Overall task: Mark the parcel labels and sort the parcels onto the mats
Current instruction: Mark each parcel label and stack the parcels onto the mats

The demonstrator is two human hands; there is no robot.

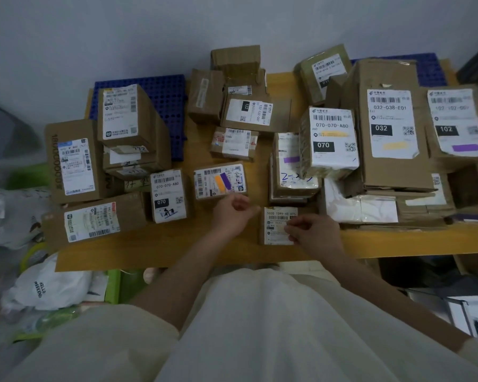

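Observation:
A small brown parcel (276,226) with a white label lies near the front edge of the yellow table (177,244). My right hand (313,235) is at its right side, with curled fingers pinching the edge of the parcel. My left hand (232,213) hovers just left of it with its fingers curled and nothing visible in them. Right behind the left hand lies a parcel with orange and purple marks on its label (220,181). Two blue perforated mats, one at the back left (166,92) and one at the back right (431,68), are partly covered by stacked parcels.
Many labelled cardboard parcels crowd the table: a stack at the left (122,117), a group at the middle back (246,111), tall piles at the right (389,125). Plastic bags (50,285) lie on the floor at the left. A wall runs behind the table.

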